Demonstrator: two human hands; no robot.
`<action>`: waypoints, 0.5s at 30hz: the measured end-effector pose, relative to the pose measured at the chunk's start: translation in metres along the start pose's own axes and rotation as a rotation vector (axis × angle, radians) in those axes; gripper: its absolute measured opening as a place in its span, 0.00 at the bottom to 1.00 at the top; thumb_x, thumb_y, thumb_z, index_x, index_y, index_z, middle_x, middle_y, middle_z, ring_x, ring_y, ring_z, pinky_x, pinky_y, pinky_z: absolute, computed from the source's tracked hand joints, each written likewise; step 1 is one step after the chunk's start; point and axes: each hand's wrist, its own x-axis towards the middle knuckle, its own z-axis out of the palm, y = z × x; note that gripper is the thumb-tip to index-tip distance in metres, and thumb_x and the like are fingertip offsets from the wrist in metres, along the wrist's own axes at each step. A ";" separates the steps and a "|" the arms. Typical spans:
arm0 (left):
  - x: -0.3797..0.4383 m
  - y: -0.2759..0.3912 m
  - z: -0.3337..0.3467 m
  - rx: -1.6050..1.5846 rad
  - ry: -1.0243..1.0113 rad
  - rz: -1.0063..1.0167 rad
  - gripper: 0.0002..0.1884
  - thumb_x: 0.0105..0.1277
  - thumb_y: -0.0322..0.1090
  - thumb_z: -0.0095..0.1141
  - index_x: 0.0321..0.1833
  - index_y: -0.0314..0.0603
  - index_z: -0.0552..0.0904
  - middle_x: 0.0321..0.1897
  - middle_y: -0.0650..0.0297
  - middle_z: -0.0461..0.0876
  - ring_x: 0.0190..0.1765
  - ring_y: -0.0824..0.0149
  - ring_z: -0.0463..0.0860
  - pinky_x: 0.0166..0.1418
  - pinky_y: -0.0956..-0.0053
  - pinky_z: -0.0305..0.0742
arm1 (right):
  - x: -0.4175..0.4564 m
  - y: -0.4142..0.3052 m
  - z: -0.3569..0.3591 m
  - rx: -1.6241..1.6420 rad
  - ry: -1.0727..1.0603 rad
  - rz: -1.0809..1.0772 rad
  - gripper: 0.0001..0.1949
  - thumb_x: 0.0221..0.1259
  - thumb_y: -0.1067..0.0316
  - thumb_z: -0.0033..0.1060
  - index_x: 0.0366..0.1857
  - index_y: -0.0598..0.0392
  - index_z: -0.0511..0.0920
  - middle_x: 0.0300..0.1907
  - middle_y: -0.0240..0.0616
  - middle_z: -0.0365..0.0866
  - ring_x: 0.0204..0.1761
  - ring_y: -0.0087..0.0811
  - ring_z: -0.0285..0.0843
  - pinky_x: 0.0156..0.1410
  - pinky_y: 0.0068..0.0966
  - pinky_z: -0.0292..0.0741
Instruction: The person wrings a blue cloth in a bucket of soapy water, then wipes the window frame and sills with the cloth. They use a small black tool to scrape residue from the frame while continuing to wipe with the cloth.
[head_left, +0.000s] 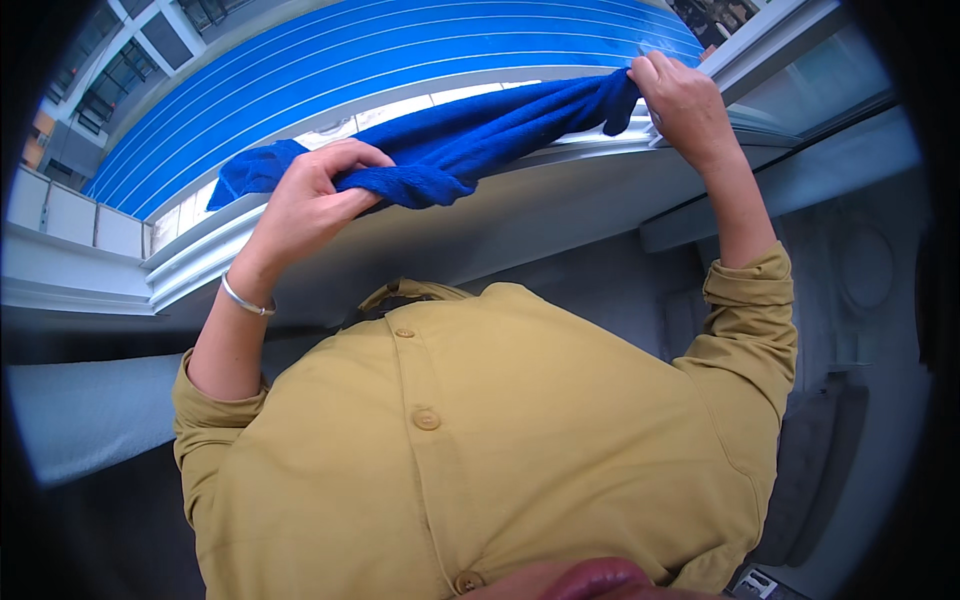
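Note:
A blue terry cloth (480, 139) stretches between my two hands over the track of a window sill (206, 247). My left hand (311, 199) grips it near its left end, fingers above and thumb underneath, with a loose flap hanging past the knuckles. Higher up and to the right, my right hand (679, 101) pinches the other end, where a small tip of cloth droops. Between the hands the cloth lies in long folds and looks rolled beside my left thumb. A silver bangle (247, 296) circles my left wrist.
Outside the opening, a blue roof (420, 52) with pale ribs spreads far below, and a building (127, 67) stands at upper left. A window frame (772, 45) with glass rises at the right. White tiles (71, 214) line the outer left edge.

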 end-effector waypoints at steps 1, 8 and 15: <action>0.007 -0.005 0.007 -0.006 -0.047 0.016 0.13 0.56 0.24 0.57 0.44 0.33 0.85 0.40 0.60 0.83 0.44 0.67 0.80 0.53 0.76 0.74 | -0.006 -0.009 0.000 0.002 -0.098 0.059 0.03 0.65 0.73 0.60 0.34 0.54 0.75 0.29 0.38 0.79 0.34 0.33 0.84 0.36 0.23 0.80; 0.028 -0.010 0.031 0.254 -0.117 -0.025 0.14 0.59 0.23 0.54 0.47 0.40 0.85 0.34 0.60 0.78 0.39 0.64 0.77 0.45 0.72 0.74 | -0.027 -0.013 -0.022 1.159 -0.005 0.519 0.10 0.73 0.62 0.56 0.42 0.57 0.81 0.30 0.34 0.78 0.30 0.25 0.73 0.37 0.22 0.70; 0.046 -0.014 0.038 0.109 -0.078 0.101 0.15 0.64 0.21 0.53 0.51 0.41 0.84 0.38 0.62 0.80 0.41 0.67 0.77 0.48 0.74 0.73 | -0.028 -0.066 -0.015 1.378 -0.153 0.485 0.10 0.74 0.62 0.54 0.37 0.56 0.80 0.26 0.29 0.76 0.30 0.22 0.71 0.37 0.21 0.69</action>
